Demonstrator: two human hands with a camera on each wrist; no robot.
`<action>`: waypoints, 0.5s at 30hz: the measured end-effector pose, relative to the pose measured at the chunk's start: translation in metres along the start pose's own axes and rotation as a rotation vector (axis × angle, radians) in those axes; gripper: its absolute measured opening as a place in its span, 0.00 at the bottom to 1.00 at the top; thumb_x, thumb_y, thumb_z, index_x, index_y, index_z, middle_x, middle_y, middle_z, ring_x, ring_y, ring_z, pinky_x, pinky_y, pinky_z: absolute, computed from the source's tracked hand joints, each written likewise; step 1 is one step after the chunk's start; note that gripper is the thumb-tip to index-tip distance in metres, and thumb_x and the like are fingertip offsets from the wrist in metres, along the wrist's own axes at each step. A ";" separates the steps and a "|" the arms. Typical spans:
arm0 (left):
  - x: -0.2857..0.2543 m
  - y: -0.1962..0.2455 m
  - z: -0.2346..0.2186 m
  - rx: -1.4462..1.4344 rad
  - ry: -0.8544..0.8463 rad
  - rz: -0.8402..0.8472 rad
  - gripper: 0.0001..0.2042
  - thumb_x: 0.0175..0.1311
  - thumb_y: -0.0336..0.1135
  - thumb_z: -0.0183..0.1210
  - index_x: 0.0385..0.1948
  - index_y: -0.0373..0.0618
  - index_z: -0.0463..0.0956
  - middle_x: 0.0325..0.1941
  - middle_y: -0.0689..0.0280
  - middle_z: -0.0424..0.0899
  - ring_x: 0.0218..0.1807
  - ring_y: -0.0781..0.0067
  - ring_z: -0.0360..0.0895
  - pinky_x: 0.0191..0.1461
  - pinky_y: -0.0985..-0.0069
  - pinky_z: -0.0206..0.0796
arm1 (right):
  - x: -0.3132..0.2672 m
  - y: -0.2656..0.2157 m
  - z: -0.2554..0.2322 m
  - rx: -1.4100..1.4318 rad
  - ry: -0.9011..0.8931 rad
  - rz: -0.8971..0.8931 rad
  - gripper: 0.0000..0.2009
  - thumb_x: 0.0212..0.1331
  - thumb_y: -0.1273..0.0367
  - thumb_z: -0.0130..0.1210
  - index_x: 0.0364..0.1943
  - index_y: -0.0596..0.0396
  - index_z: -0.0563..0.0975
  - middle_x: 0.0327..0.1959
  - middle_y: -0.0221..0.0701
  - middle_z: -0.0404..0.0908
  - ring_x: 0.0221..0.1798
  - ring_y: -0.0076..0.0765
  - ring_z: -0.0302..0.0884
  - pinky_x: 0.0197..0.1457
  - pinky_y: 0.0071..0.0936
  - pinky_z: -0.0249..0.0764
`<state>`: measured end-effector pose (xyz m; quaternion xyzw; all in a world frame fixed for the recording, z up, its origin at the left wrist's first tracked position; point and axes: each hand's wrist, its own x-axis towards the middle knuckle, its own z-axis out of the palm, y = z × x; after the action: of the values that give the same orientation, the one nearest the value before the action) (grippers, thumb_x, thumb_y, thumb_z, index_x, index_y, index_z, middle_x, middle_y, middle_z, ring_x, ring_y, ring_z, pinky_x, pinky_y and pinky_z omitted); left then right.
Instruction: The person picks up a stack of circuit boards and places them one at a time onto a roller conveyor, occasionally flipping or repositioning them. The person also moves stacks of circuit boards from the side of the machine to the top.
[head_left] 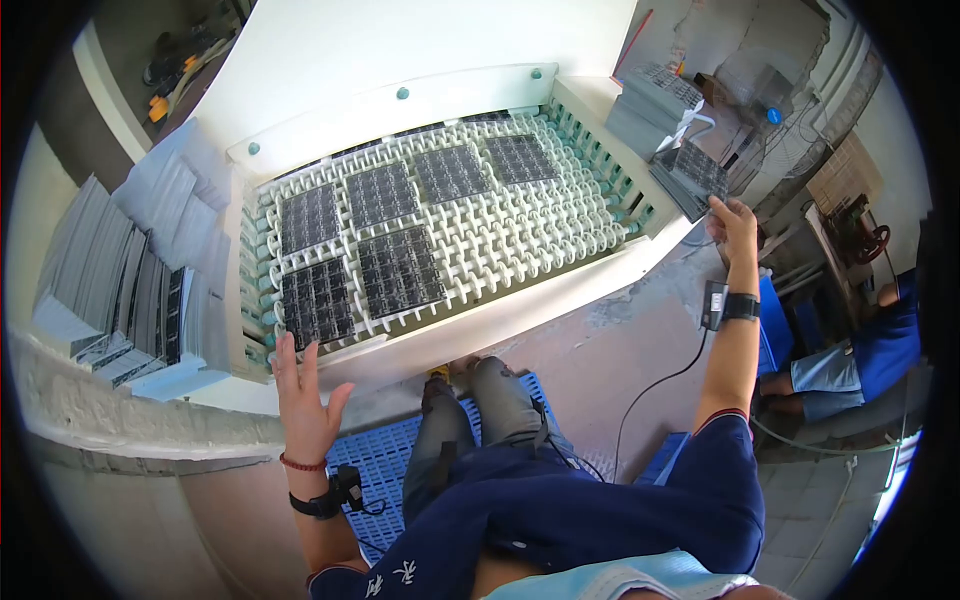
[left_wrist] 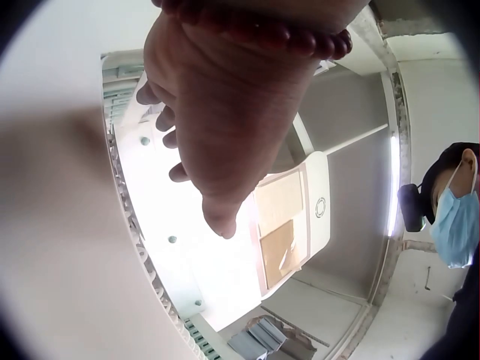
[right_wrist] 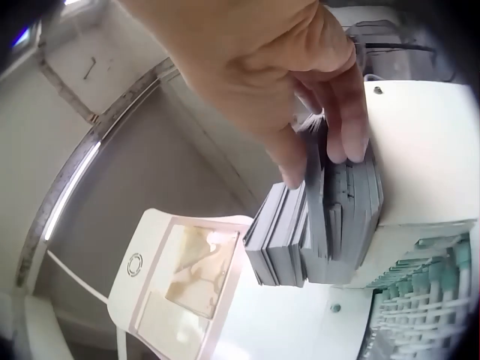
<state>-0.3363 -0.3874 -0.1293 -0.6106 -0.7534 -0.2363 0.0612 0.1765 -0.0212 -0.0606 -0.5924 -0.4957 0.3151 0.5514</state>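
White roller conveyor (head_left: 520, 245) with six dark circuit boards (head_left: 400, 270) flat on its rollers.

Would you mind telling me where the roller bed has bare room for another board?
The roller bed is bare on its front right, between the near middle board and the right rail beside the right hand. The left half is crowded with boards, near the left hand.

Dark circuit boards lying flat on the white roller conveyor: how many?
6. Four in the far row, two in the near row. More may be hidden under the hood.
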 end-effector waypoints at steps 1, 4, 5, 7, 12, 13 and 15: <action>-0.002 -0.001 -0.001 -0.021 0.006 0.005 0.30 0.52 0.46 0.57 0.55 0.38 0.61 0.64 0.46 0.51 0.66 0.44 0.47 0.65 0.52 0.42 | 0.002 -0.004 -0.002 -0.002 -0.004 0.002 0.24 0.42 0.63 0.66 0.40 0.64 0.71 0.25 0.30 0.74 0.23 0.22 0.73 0.21 0.18 0.73; -0.004 0.000 -0.001 -0.053 0.000 0.030 0.28 0.55 0.46 0.55 0.54 0.37 0.62 0.64 0.48 0.52 0.66 0.45 0.47 0.66 0.61 0.42 | 0.015 0.000 -0.012 0.231 -0.098 0.275 0.15 0.47 0.63 0.63 0.33 0.58 0.74 0.23 0.27 0.73 0.21 0.21 0.72 0.21 0.17 0.73; -0.004 0.001 -0.001 -0.046 0.000 0.017 0.28 0.55 0.46 0.55 0.54 0.37 0.62 0.64 0.48 0.52 0.66 0.45 0.47 0.66 0.61 0.42 | 0.030 0.013 -0.021 0.260 -0.118 0.284 0.12 0.49 0.64 0.61 0.30 0.56 0.75 0.21 0.26 0.72 0.19 0.21 0.70 0.20 0.17 0.72; -0.004 0.006 0.001 -0.094 -0.003 0.072 0.28 0.55 0.46 0.55 0.53 0.37 0.62 0.64 0.48 0.52 0.66 0.46 0.48 0.66 0.61 0.44 | 0.035 0.013 -0.017 0.305 -0.138 0.311 0.07 0.52 0.67 0.59 0.26 0.54 0.75 0.17 0.24 0.69 0.16 0.20 0.65 0.14 0.15 0.63; -0.011 0.011 0.000 -0.180 0.011 0.067 0.28 0.55 0.49 0.54 0.53 0.37 0.63 0.64 0.49 0.54 0.66 0.47 0.50 0.64 0.62 0.48 | 0.011 0.010 -0.037 0.407 -0.163 0.308 0.06 0.54 0.68 0.56 0.30 0.54 0.73 0.16 0.23 0.67 0.13 0.19 0.59 0.12 0.18 0.53; -0.012 0.011 -0.001 -0.265 0.016 0.075 0.28 0.56 0.50 0.54 0.52 0.37 0.63 0.63 0.49 0.54 0.65 0.47 0.51 0.64 0.62 0.49 | 0.009 0.019 -0.045 0.435 -0.155 0.266 0.06 0.55 0.68 0.54 0.31 0.55 0.73 0.16 0.23 0.67 0.13 0.19 0.60 0.12 0.17 0.54; -0.013 0.012 -0.003 -0.422 0.020 0.075 0.29 0.57 0.51 0.52 0.52 0.36 0.63 0.63 0.50 0.57 0.64 0.50 0.56 0.63 0.63 0.52 | -0.017 0.021 -0.049 0.442 -0.140 0.199 0.07 0.58 0.67 0.52 0.32 0.56 0.73 0.17 0.24 0.68 0.13 0.19 0.61 0.13 0.16 0.57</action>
<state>-0.3225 -0.3987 -0.1288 -0.6349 -0.6634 -0.3927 -0.0518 0.2219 -0.0514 -0.0742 -0.4799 -0.3910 0.5091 0.5981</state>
